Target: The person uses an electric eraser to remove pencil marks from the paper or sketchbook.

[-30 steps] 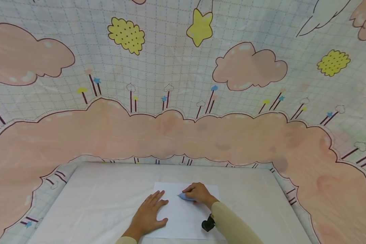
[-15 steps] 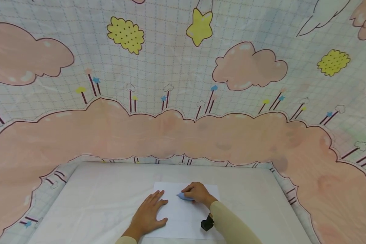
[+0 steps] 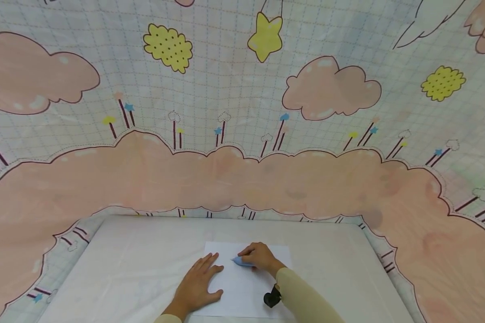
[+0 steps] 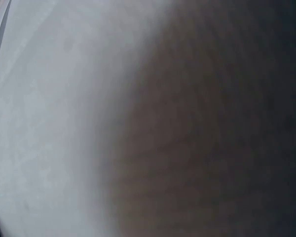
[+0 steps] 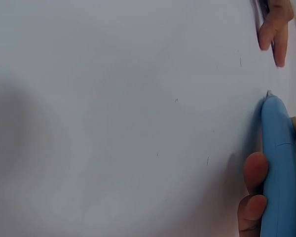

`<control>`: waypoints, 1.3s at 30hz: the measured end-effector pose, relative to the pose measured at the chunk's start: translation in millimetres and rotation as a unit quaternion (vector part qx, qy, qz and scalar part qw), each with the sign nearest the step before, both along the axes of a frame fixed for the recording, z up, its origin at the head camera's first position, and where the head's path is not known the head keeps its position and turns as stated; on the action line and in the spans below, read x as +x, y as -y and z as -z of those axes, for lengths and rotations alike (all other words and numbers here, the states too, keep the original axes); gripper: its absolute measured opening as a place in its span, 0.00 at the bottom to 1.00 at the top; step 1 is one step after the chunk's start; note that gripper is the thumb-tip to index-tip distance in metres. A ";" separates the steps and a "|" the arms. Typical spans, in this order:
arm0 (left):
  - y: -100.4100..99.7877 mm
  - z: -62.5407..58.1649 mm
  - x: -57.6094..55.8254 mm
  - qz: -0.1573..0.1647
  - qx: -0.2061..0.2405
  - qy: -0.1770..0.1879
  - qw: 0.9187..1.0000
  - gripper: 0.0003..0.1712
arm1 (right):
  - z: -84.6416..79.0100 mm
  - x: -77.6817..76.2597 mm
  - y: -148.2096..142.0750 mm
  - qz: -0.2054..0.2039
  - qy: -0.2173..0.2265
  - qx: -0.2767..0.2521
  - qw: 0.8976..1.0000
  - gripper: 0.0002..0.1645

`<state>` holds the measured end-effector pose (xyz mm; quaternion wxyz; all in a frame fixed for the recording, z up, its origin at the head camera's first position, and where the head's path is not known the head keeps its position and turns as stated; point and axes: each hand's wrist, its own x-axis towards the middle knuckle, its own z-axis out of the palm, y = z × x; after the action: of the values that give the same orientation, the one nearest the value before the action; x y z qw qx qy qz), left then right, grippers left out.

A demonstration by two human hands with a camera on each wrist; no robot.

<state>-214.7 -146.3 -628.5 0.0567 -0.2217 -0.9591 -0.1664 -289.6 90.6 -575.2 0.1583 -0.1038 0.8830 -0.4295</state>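
Observation:
My right hand (image 3: 262, 258) grips a thick blue pen-shaped tool (image 5: 277, 163), its body rounded with a seam across it. A small pale tip (image 5: 269, 93) points left in the head view, right at the white sheet of paper (image 3: 246, 291). Several short thin dark marks show on the paper in the right wrist view. My left hand (image 3: 196, 285) lies flat over the sheet's left edge, fingers straight and thumb spread. Its fingers (image 5: 279, 42) show at the top right of the right wrist view. Blurred brown and dark areas fill much of the left wrist view.
The paper lies on a table with a white cover (image 3: 125, 251). A black round piece (image 3: 272, 297) hangs at my right wrist, over the paper in the head view. Cloth printed with clouds and stars (image 3: 264, 38) rises behind the table.
My right hand and the blue tool have slid slightly left across the paper, and the black piece at the wrist has shifted with them. My left hand stays put.

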 end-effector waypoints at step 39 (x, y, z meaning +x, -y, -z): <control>-2.3 1.2 -2.2 -0.006 -0.003 0.006 1.000 0.35 | -2.0 4.3 -27.7 0.010 0.010 -0.004 1.000 0.09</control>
<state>-216.9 -143.9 -629.7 0.0511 -0.2151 -0.9612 -0.1647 -285.4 118.3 -573.2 0.1620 -0.0917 0.8805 -0.4360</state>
